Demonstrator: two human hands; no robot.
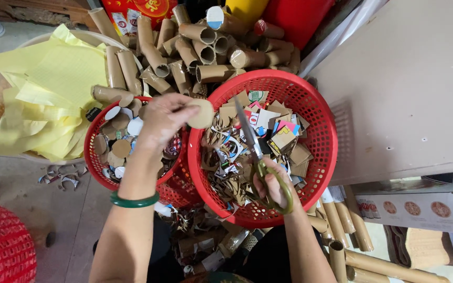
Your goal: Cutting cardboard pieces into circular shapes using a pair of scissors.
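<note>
A round cardboard disc [201, 113] is pinched between the fingertips of the left hand [161, 123] at frame centre, held above the gap between two red mesh baskets. The smaller basket [99, 173], filled with similar discs, lies directly below and left of that hand; the larger basket [321, 141], holding angular cardboard scraps, lies to its right. One pair of scissors [260, 162] is gripped closed-fisted by the right hand [271, 186], blades pointing toward the upper left. Many cardboard tubes [200, 52] are piled above, too many to count.

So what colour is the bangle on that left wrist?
Green, a smooth dark green bangle just below the left hand; the head view shows it clearly.
</note>
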